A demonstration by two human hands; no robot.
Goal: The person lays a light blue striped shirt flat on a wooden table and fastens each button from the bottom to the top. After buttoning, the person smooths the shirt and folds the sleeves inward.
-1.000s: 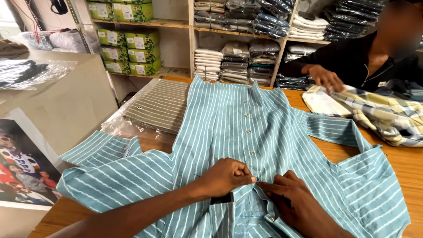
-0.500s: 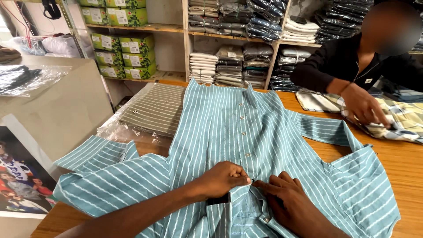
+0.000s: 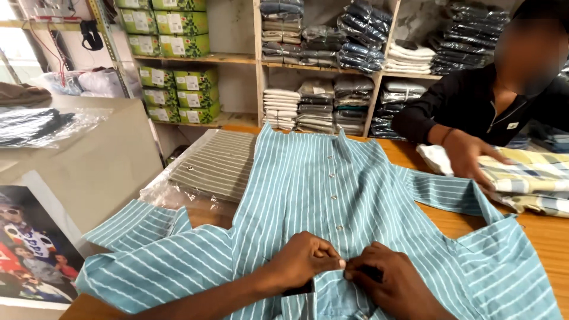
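My left hand (image 3: 305, 261) and right hand (image 3: 388, 278) met at the shirt (image 3: 332, 195) placket, fingertips pinching the cloth together, because the shirt lay flat on the table (image 3: 545, 231).

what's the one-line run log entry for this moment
left hand: pinching shirt placket | right hand: pinching same spot | striped teal shirt: flat on wooden table | co-worker's hand: on plaid shirt

- Your shirt (image 3: 332, 195) lies spread on the table (image 3: 545, 237) before you — bagged shirt (image 3: 216, 166) at its left.
- Co-worker's folded shirt (image 3: 533, 181) sits right; shelves (image 3: 332, 65) stand behind.
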